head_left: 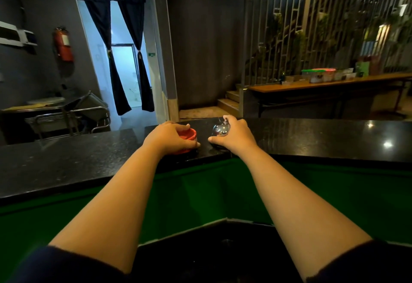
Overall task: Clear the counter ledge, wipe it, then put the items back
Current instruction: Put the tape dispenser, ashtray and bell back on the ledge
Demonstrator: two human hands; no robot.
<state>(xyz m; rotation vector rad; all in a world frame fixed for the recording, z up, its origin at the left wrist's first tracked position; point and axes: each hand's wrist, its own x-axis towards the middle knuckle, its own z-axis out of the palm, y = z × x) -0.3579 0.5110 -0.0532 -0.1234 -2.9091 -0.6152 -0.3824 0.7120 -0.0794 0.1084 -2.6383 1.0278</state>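
A black polished stone ledge (pixel 66 162) runs across the view in front of me. On it, near the middle, sits a small round red container (pixel 191 134), and my left hand (pixel 169 137) is closed over its top and side. Just to the right stands a shiny chrome counter bell (pixel 219 130). My right hand (pixel 236 135) grips it from the right, thumb on the ledge by its base and fingers over the top button. Both objects rest on the ledge surface.
Below the ledge is a green inner wall (pixel 334 189) and a dark lower counter (pixel 218 251). Beyond the ledge are a metal cart (pixel 71 115) at left, a curtained doorway (pixel 124 59), steps, and a long wooden table (pixel 323 84) holding containers at right.
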